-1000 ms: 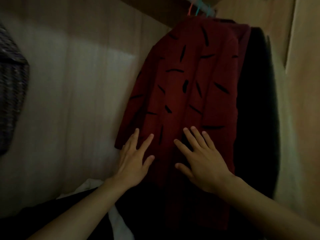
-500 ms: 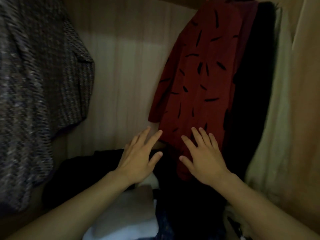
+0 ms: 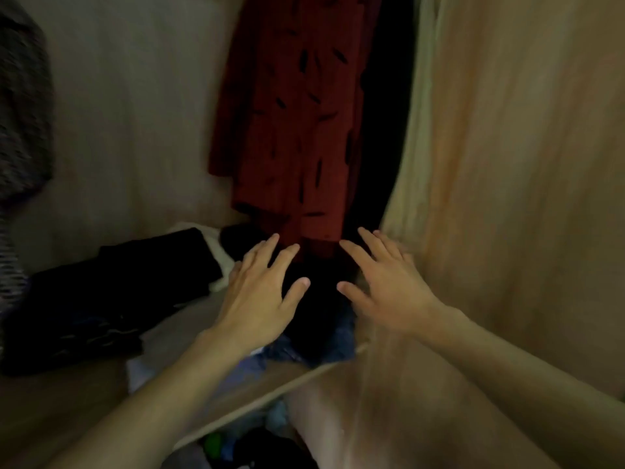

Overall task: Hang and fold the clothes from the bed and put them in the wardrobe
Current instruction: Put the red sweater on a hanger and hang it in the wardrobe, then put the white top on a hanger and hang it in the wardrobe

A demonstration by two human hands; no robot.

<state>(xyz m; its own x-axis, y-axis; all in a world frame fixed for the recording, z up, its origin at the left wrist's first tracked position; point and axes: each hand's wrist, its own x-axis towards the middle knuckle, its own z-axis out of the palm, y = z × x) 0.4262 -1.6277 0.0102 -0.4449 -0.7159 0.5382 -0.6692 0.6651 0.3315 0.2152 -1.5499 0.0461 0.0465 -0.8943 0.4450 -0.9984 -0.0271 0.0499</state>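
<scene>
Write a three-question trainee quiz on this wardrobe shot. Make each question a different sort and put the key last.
1. True or false: the left hand grips the red patterned garment.
2. Multiple choice: the right hand has its fingers A) spread, holding nothing; B) curled round a hanger; C) pinching a sock.
3. Fill in: the folded dark clothes lie on a wardrobe ____.
Key: 1 false; 2 A; 3 shelf.
</scene>
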